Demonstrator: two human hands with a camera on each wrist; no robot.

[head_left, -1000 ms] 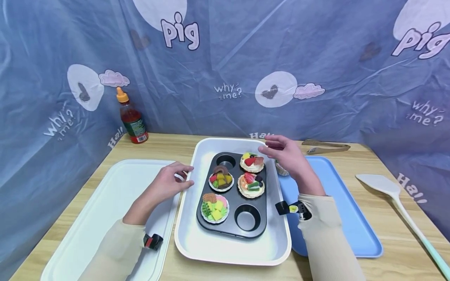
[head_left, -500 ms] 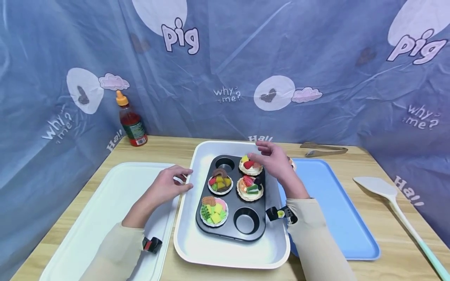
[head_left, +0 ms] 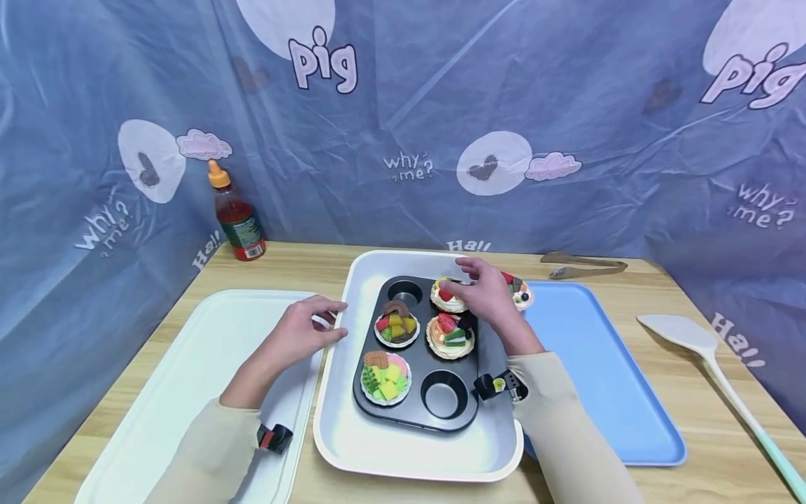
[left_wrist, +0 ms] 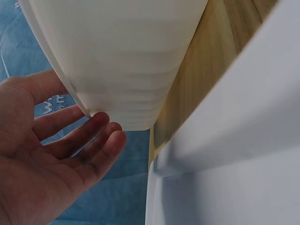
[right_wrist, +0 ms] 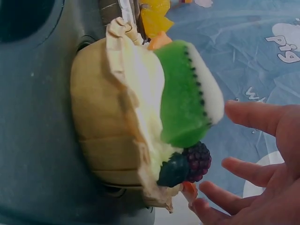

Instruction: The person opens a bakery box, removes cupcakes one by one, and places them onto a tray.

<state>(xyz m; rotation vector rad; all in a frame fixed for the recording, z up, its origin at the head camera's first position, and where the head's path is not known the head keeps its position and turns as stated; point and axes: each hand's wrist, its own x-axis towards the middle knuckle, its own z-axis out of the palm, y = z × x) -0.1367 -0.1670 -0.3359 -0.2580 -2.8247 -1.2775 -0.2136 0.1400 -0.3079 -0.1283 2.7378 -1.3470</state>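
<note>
Hovering over a strawberry-topped tart [head_left: 446, 305] at one o'clock in a black six-cup muffin pan [head_left: 412, 413], a person's right hand [head_left: 488, 290] holds its fingers spread and straight; whether they touch the topping cannot be told. At three o'clock in the pan sits a tart with kiwi and blackberry [head_left: 450, 339]. The left hand [head_left: 299, 336], fingers relaxed, rests at the nine o'clock rim of the deep white tray [head_left: 409, 455] around the pan. A blue tray [head_left: 598, 378] lies at three o'clock, a sauce bottle [head_left: 241, 227] at ten.
</note>
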